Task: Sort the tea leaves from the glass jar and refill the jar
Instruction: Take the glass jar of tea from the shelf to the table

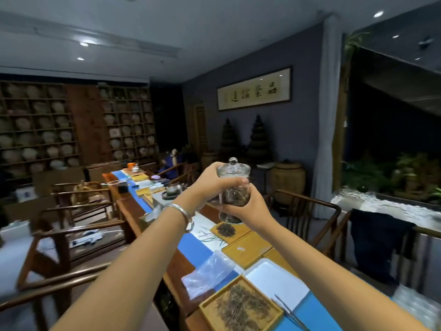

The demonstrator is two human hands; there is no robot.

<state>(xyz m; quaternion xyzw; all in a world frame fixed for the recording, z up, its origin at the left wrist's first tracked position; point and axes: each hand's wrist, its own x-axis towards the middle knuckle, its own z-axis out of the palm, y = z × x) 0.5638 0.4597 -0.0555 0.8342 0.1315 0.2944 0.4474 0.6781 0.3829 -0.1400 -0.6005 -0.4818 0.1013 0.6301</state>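
Head view: both hands hold a lidded glass jar (233, 187) of tea leaves up in the air above a long table (183, 263).

The left hand (212, 181) wraps its fingers around the jar's upper part just under the lid (233, 166), while the right hand (248, 204) cups the lower part. Below, a wooden tray (241, 306) near the table's close end holds spread loose leaves (241, 304), with tweezers (290, 311) beside it and a clear plastic bag (210, 273) nearby.

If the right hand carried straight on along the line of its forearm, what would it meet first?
The right hand already grips the glass jar from below. Beyond that the way looks free above the table, though depth is unclear.
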